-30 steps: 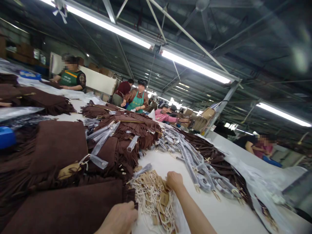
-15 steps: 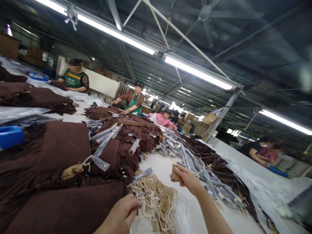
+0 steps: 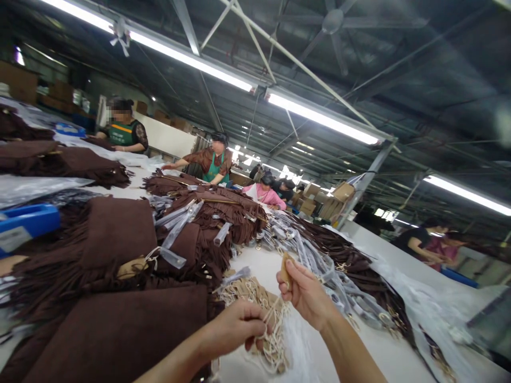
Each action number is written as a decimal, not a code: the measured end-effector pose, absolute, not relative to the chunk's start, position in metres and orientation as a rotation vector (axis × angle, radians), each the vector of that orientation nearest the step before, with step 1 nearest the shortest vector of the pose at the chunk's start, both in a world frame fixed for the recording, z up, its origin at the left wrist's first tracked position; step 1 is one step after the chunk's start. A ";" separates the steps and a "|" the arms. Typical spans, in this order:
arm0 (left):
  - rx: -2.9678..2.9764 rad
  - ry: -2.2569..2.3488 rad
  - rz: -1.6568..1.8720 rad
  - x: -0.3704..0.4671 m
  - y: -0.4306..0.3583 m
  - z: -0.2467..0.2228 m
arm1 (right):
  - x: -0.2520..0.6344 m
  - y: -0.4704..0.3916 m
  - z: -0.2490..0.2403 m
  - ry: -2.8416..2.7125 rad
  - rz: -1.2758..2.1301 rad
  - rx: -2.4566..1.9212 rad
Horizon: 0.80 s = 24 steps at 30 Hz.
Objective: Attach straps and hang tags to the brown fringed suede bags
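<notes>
My right hand [image 3: 304,291] pinches a small tan card tag [image 3: 286,268] on edge above the white table [image 3: 249,259]. A white string runs from near that hand down towards my left hand [image 3: 239,329]. The fingers of my left hand are drawn together over a heap of tan tags with white strings [image 3: 275,340]; whether they grip a string is unclear. Just left of my left hand lies a folded brown fringed bag [image 3: 120,330]. Another brown bag [image 3: 122,229] behind it carries a tan tag [image 3: 131,267] on a string.
Plastic-wrapped straps [image 3: 327,266] and dark brown strips [image 3: 339,242] stretch along the right. More brown bags [image 3: 215,205] are piled ahead. A blue container [image 3: 32,223] stands at the left, clear plastic [image 3: 431,303] lies at the right, and several people work farther back.
My left hand has moved right and up, over the tag heap. My right hand has turned the tag on edge, slightly lower. More of the blue container shows.
</notes>
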<state>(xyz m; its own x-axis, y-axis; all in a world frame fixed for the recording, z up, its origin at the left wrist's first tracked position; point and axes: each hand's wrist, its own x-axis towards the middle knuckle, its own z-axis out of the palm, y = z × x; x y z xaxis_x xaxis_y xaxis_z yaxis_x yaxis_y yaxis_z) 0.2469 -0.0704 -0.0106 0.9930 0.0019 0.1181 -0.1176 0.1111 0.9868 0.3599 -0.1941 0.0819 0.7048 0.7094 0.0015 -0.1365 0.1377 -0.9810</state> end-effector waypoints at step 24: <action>1.095 0.112 0.021 0.208 -0.041 -0.034 | 0.335 -0.206 0.017 -0.362 0.844 -1.224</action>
<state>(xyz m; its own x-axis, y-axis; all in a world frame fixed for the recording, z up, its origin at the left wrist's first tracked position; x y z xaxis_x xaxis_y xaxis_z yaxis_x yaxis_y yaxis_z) 0.2084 -0.0409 -0.0338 0.9941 0.0726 -0.0805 0.0384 0.4583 0.8879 0.3351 -0.2059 0.0173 0.6544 0.7328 -0.1865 -0.3693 0.0945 -0.9245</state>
